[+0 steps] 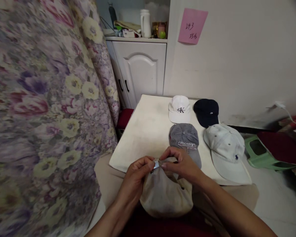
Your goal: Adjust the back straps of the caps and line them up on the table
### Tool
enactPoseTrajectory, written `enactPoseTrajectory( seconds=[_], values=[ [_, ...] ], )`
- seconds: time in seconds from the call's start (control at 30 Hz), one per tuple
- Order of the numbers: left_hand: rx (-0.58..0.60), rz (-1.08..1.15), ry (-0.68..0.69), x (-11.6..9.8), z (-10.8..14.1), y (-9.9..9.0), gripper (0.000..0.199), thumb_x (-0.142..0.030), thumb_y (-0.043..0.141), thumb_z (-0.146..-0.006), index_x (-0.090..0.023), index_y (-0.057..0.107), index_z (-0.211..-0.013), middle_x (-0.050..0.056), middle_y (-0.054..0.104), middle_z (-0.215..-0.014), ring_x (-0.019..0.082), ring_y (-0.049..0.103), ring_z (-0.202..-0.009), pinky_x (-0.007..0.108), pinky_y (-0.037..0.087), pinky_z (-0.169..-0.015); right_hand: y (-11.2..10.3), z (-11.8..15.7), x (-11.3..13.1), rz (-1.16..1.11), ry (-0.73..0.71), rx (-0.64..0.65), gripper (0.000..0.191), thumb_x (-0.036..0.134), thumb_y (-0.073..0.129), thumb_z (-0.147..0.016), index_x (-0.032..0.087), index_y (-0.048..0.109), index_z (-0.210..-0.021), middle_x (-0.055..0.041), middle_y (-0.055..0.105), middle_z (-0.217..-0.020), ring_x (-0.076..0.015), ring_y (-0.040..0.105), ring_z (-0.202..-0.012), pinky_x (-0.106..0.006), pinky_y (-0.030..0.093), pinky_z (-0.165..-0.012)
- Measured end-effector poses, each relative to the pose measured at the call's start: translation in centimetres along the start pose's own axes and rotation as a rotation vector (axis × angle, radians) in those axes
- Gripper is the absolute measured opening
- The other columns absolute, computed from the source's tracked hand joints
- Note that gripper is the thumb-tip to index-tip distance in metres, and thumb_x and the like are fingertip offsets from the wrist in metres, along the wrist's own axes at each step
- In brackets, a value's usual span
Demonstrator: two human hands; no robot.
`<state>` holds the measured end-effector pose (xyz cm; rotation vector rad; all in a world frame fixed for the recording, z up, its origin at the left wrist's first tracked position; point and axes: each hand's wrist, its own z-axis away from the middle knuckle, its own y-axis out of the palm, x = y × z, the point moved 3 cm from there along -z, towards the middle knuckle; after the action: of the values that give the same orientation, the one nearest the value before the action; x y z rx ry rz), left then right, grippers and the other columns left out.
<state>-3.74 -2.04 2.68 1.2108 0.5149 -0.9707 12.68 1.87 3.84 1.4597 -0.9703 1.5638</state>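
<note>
A beige baseball cap (166,197) is held over my lap at the near edge of the table, its back strap and metal buckle (156,164) uppermost. My left hand (140,169) pinches the strap beside the buckle. From the other side my right hand (179,163) grips the same strap between thumb and fingers. Just beyond my right hand lies a grey cap (185,134) with white lettering, partly covered by that hand. A pale cap (225,143) with a small dark emblem rests to the right, its brim toward me.
A white cap (179,108) and a dark navy cap (207,112) lie at the back of the cream-covered table (138,141). A floral curtain (51,98) hangs on the left. On the right stands a green stool (256,148); behind is a white cabinet (140,70).
</note>
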Motion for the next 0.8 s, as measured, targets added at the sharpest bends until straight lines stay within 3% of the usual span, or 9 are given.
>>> enactPoseTrajectory(
  seconds=[0.13,0.4,0.57,0.8],
  values=[
    [0.014,0.057,-0.082,0.0,-0.1,0.0,0.019,-0.023,0.084,-0.067,-0.014,0.067,-0.064,0.003,0.063,-0.081,0.014,0.055,-0.07,0.024,0.043,-0.065,0.0,0.0,0.2,0.01,-0.003,0.004,0.012,0.023,0.077,-0.075,0.02,0.068,-0.083,0.0026,0.067,-0.072,-0.0117,0.058,-0.063,-0.024,0.044,-0.06],
    [-0.008,0.037,-0.101,0.0,-0.3,0.0,0.026,-0.026,0.087,-0.063,-0.013,0.065,-0.059,0.004,0.063,-0.093,0.013,0.055,-0.072,0.023,0.043,-0.066,0.5,0.1,-0.9,-0.07,0.038,-0.064,0.017,0.028,0.08,-0.072,0.019,0.066,-0.077,0.0025,0.065,-0.069,-0.0103,0.054,-0.057,-0.023,0.042,-0.055],
    [-0.033,-0.073,0.005,0.2,-0.4,-0.3,0.025,-0.028,0.085,-0.066,-0.013,0.066,-0.059,0.003,0.059,-0.094,0.012,0.052,-0.073,0.022,0.041,-0.065,0.4,0.3,-0.6,-0.039,0.003,-0.12,0.015,0.028,0.08,-0.071,0.02,0.068,-0.073,0.0005,0.068,-0.072,-0.0134,0.059,-0.064,-0.025,0.046,-0.059],
    [-0.034,-0.225,0.097,0.0,-0.4,-0.6,0.024,-0.03,0.081,-0.071,-0.014,0.066,-0.06,0.002,0.057,-0.093,0.014,0.052,-0.077,0.023,0.041,-0.068,1.0,0.2,-1.8,-0.329,0.136,-0.076,0.023,0.032,0.083,-0.07,0.019,0.065,-0.078,0.0034,0.065,-0.058,-0.0112,0.058,-0.052,-0.025,0.047,-0.056]
  ],
)
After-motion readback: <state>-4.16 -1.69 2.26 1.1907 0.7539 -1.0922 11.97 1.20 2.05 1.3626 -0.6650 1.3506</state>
